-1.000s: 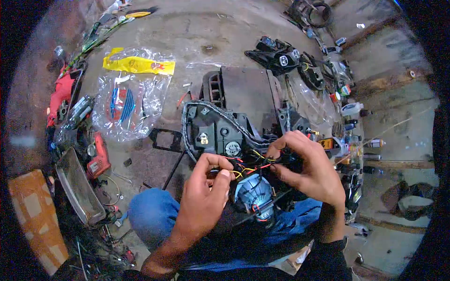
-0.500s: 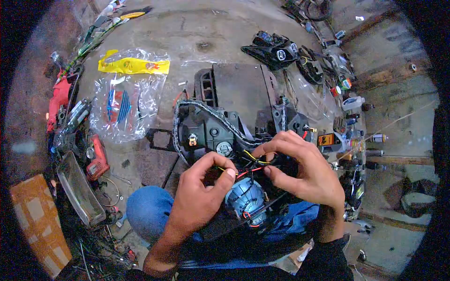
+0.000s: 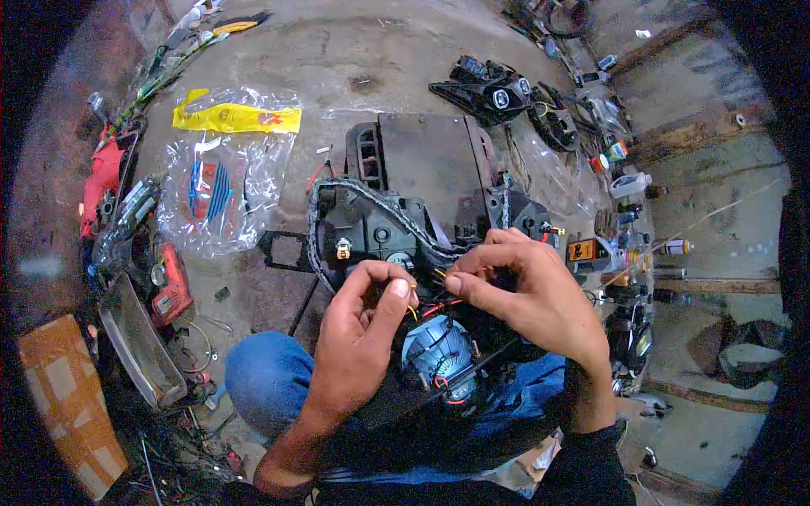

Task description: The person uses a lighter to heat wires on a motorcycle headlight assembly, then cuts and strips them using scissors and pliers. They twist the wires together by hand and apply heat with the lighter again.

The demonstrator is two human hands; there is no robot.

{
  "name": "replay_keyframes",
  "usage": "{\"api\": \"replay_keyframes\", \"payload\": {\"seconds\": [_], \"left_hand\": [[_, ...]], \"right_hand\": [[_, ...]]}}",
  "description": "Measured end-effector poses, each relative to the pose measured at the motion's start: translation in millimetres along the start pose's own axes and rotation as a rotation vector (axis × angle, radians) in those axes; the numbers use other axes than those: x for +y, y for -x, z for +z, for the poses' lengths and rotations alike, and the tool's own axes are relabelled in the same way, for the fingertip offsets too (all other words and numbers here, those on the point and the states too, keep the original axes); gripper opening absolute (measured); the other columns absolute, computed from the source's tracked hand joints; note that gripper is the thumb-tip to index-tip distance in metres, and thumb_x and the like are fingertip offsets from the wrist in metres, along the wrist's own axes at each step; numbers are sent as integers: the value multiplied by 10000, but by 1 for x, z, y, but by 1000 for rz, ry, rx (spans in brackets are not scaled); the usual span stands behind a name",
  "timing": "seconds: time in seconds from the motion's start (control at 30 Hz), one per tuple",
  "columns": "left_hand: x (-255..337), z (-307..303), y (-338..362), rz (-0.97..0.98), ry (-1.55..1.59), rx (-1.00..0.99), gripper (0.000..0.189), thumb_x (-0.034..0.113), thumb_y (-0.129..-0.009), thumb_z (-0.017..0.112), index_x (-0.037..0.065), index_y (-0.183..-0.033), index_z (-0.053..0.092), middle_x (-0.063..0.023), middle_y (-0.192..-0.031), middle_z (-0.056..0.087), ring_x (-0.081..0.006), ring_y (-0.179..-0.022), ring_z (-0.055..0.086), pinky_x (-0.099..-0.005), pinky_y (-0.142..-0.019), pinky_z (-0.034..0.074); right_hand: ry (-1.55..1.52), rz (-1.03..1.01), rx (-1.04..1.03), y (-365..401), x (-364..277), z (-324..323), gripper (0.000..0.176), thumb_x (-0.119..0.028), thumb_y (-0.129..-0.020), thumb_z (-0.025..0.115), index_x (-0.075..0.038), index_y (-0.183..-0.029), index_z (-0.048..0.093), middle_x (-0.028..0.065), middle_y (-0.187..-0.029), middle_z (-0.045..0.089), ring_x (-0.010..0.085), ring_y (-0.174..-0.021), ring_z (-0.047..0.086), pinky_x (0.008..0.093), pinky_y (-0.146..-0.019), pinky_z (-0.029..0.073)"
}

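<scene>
Pinched in my left hand (image 3: 363,337) is a yellow wire (image 3: 413,311), its end showing at the thumb tip. My right hand (image 3: 527,295) pinches another yellow wire end (image 3: 440,274), a short gap away from the left one. Just below both hands lies a round blue-grey lamp unit (image 3: 440,347) with a red wire loop, near my knees. Behind the hands is a black housing (image 3: 384,236) with a wrapped cable harness (image 3: 363,187) arching over it. A red wire (image 3: 432,312) runs between the hands and the lamp unit.
A clear plastic bag (image 3: 224,190) with a yellow strip lies at the left, near a red power tool (image 3: 173,285) and a metal tray (image 3: 139,341). Black lamp parts (image 3: 485,88) sit at the back right. Bottles (image 3: 631,185) and a box (image 3: 588,250) line the right side.
Both hands have risen slightly, and my right hand has shifted a little left. The yellow wire ends now show apart between the fingertips.
</scene>
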State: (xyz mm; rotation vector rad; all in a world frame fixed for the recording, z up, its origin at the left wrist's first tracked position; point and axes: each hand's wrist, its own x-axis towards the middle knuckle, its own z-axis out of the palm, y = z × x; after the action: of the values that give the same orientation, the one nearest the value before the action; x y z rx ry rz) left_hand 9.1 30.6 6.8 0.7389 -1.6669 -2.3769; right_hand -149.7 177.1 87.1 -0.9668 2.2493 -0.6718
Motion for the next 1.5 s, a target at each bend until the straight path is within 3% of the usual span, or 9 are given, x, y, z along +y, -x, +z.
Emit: {"api": "replay_keyframes", "payload": {"seconds": [0.1,0.23,0.3,0.33,0.4,0.53,0.7,0.93,1.5], "left_hand": [[0,0,1,1,-6,5,198,300,-1137,619,116,-1195,664,55,-985,676,-13,-761,487,-208,-633,363],[1,-1,3,8,-7,9,182,275,-1140,613,111,-1203,661,57,-970,668,-7,-748,479,-205,-630,360],[3,-1,5,-15,41,-4,175,219,-1150,605,56,-1206,635,8,-1026,650,-63,-914,568,-246,-831,456],[4,-1,5,-25,63,-13,172,191,-1155,601,29,-1208,622,-17,-1054,641,-91,-996,612,-267,-931,504],[3,-1,5,-43,78,-3,168,185,-1154,602,29,-1213,619,-17,-1061,637,-88,-1001,607,-267,-931,502],[0,-1,4,-25,120,6,166,179,-1148,616,27,-1216,620,-11,-1078,644,-82,-1008,602,-261,-926,496],[10,0,4,-28,52,17,161,174,-1128,655,23,-1180,672,-3,-1114,665,-80,-976,610,-258,-911,495],[8,1,-6,180,-128,-20,173,168,-1082,727,11,-1141,772,-22,-1096,701,-91,-1013,658,-272,-921,527],[-3,2,-10,86,27,-88,219,209,-1099,711,0,-1161,738,-14,-1073,735,-92,-1006,662,-281,-942,538]], "right_hand": [[-40,-12,72,-2,7,8,272,-299,-975,793,-28,-1001,787,128,-919,746,289,-803,671,406,-899,513],[-176,116,105,-3,-1,9,220,-243,-953,805,-30,-1003,779,98,-891,725,255,-863,688,394,-892,520],[-197,185,83,-4,-2,5,195,-210,-940,816,-30,-1003,776,89,-911,715,246,-936,693,386,-911,520],[-194,80,143,-3,1,5,189,-200,-934,822,-29,-1000,774,90,-930,709,250,-965,690,385,-923,520],[-186,-132,262,-1,11,6,178,-179,-922,834,-27,-992,772,93,-967,696,257,-1024,684,381,-946,519],[-149,-179,300,14,7,-5,167,-116,-861,856,-23,-957,754,105,-1215,715,243,-1179,663,384,-1076,469],[-57,-305,334,19,7,-1,187,-32,-782,868,-56,-953,798,19,-963,825,254,-1099,697,399,-1024,512],[85,-413,281,19,6,2,174,-95,-862,846,-127,-1031,816,2,-984,794,264,-1016,673,412,-984,463],[52,-352,319,14,4,14,152,-133,-861,842,-139,-1002,785,-8,-946,783,262,-983,683,430,-919,455]]}}
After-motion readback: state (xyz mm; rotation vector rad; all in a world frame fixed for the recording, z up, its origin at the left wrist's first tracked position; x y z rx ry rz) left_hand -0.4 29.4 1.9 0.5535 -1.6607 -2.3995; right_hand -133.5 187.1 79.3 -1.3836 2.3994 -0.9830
